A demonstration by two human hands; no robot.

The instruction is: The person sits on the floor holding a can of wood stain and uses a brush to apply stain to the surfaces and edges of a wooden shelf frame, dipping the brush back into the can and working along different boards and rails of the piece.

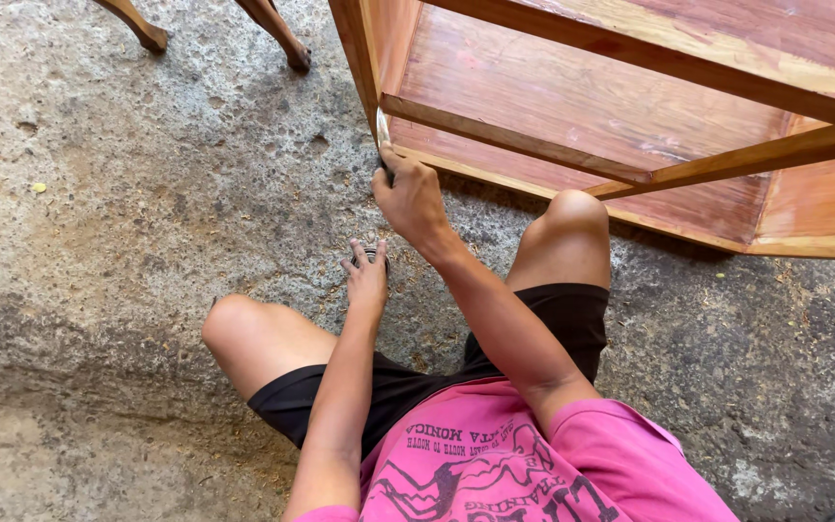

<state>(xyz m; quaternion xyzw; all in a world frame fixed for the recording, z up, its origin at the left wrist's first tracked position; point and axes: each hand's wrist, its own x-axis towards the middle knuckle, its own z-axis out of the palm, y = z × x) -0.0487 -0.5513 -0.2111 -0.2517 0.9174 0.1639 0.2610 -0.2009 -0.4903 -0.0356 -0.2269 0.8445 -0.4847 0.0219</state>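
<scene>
Fingers of the right hand curl tight around a small flat tool, apparently a scraper or putty knife with a pale blade, pressing it against the lower front corner of the reddish-brown wooden cabinet frame. The blade touches the cabinet's corner post just above the ground; the handle is hidden inside the fist, so its make cannot be told. Below that corner, nearer the person, the left hand rests with fingers loosely bent over a small dark round container on the rough grey concrete floor; whether it grips the container or only steadies it cannot be told.

The person squats just in front of the cabinet, one bare knee near its bottom rail, wearing black shorts and a pink printed shirt. Two slim wooden furniture legs stand well to the left of the cabinet.

By the look of it, the step in hand is working the blade along the corner joint, perhaps spreading filler. A next stroke would call for steady pressure, blade flat to the wood, and likely a fresh dab from the container.
</scene>
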